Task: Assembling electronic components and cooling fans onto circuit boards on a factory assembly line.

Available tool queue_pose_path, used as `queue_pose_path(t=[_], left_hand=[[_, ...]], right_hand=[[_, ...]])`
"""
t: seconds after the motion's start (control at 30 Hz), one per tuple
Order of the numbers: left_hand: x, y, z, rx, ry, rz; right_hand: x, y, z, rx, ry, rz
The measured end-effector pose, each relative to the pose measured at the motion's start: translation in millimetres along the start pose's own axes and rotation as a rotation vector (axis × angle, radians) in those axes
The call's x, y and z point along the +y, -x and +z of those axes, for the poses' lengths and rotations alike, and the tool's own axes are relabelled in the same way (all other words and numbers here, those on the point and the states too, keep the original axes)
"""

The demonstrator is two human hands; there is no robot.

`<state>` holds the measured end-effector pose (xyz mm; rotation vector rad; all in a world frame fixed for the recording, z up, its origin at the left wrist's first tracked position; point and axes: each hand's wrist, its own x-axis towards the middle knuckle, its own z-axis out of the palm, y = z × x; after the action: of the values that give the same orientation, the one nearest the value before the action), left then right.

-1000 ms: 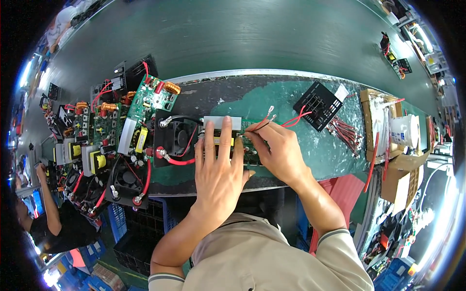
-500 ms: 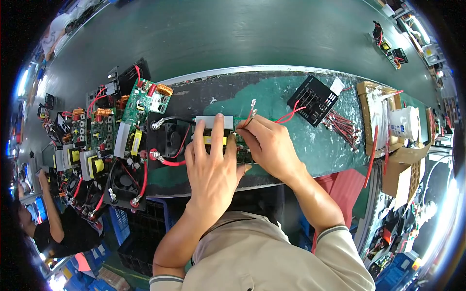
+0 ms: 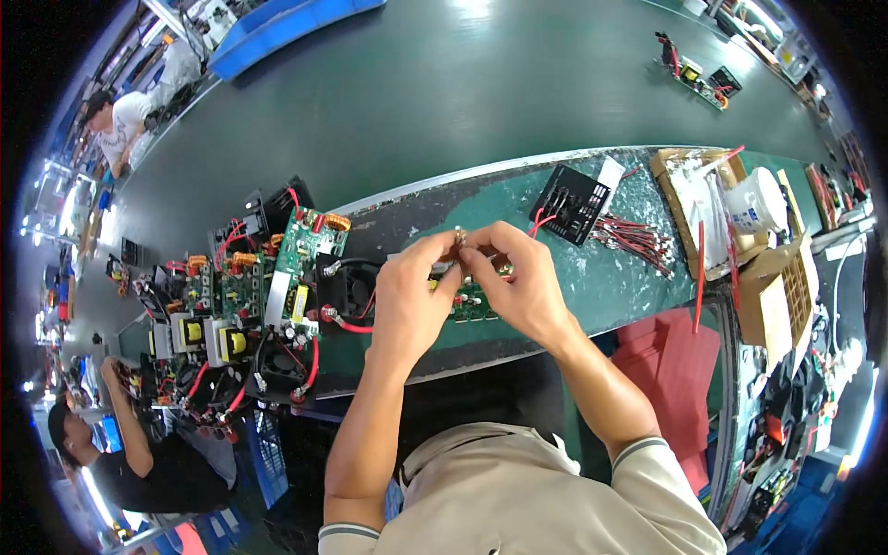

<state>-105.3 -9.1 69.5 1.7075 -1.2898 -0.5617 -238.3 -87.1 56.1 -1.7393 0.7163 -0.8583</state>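
My left hand (image 3: 409, 294) and my right hand (image 3: 521, 289) meet above a green circuit board (image 3: 476, 306). Their thumbs and index fingers pinch small metal wire terminals (image 3: 460, 238); the fingers partly hide the wires. Beneath my hands the board is mostly covered. A black fan (image 3: 351, 285) with a thick red cable (image 3: 351, 326) adjoins it on the left. To the right lies a black vented panel (image 3: 571, 204) with red wires running toward the board.
Several fan-and-board assemblies (image 3: 222, 338) crowd the left side. Loose red wires (image 3: 638, 244) lie on the right, near a cardboard tray (image 3: 680, 199), a white tub (image 3: 757, 199) and a divided carton (image 3: 775, 301). A blue bin (image 3: 287, 39) stands far left; a person (image 3: 148, 467) sits nearer.
My left hand has left the board's grey metal strip and joined my right at the terminals, fingers now pinched. The whole view has shifted, and a blue bin has appeared at the far left.
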Motion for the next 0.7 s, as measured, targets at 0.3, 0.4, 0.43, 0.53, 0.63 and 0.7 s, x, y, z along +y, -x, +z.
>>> queue_pose_path(t=[0.3, 0.4, 0.43, 0.53, 0.63, 0.7], left_hand=[[14.8, 2.4, -2.0, -0.082, -0.046, 0.033], [7.2, -1.2, 2.4, -0.116, -0.042, 0.130], [2.9, -1.9, 4.1, -0.119, 0.003, 0.124], [0.1, -4.0, 3.5, -0.191, 0.054, 0.055], [-8.0, -6.6, 3.1, -0.210, 0.128, -0.009], [-13.5, -6.3, 6.5, -0.166, 0.247, -0.004]], right_hand=[[-2.8, 13.6, -20.9, 0.004, -0.102, 0.022], [-0.1, 16.9, -27.2, -0.023, -0.053, 0.055], [0.1, 17.6, -27.8, -0.025, -0.063, 0.081], [10.2, 23.6, -27.2, -0.011, -0.186, 0.190], [27.7, 24.8, -18.3, 0.032, -0.421, 0.182], [26.6, 27.5, -24.1, 0.013, -0.467, 0.256]])
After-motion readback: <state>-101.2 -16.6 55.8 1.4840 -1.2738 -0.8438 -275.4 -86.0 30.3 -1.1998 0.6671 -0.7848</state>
